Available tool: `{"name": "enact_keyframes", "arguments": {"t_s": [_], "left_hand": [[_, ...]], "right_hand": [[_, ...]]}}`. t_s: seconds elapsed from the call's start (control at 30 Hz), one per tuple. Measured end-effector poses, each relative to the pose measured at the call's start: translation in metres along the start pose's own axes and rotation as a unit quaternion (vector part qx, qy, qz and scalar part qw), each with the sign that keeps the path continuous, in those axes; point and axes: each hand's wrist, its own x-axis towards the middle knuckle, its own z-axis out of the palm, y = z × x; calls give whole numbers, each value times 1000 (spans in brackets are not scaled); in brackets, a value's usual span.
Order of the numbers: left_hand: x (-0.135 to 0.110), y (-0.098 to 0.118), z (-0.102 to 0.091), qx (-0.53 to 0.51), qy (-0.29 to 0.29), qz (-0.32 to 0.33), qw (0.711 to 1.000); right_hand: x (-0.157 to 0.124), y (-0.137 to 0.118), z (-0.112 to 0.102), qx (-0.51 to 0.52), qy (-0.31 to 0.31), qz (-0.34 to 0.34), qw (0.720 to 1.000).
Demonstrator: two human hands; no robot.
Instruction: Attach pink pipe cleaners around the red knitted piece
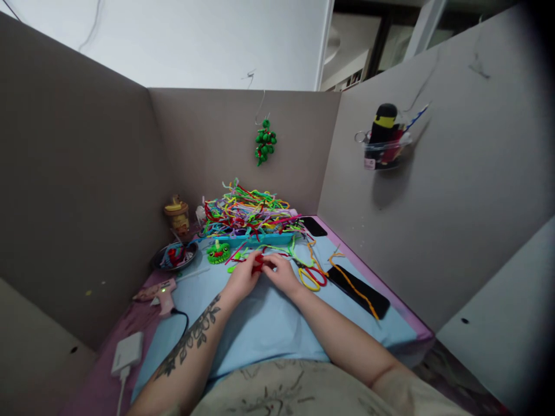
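While the left hand (pixel 243 278) and right hand (pixel 282 275) close fingertips on the red pipe-cleaner piece (pixel 259 264), it lies squarely between them — long axis hidden.

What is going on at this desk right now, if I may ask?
A person is holding a small red pipe-cleaner piece between the left hand and right hand, over the blue mat. A heap of coloured pipe cleaners sits on a blue tray behind the hands, scissors lie to the right, and a pink glue gun lies to the left.
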Motion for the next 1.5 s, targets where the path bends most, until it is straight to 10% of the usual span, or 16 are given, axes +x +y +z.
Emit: {"name": "enact_keyframes", "arguments": {"t_s": [1.5], "left_hand": [[3,2,-6,62,76,40,994]], "right_hand": [[-3,-9,5,-21,42,43,998]]}}
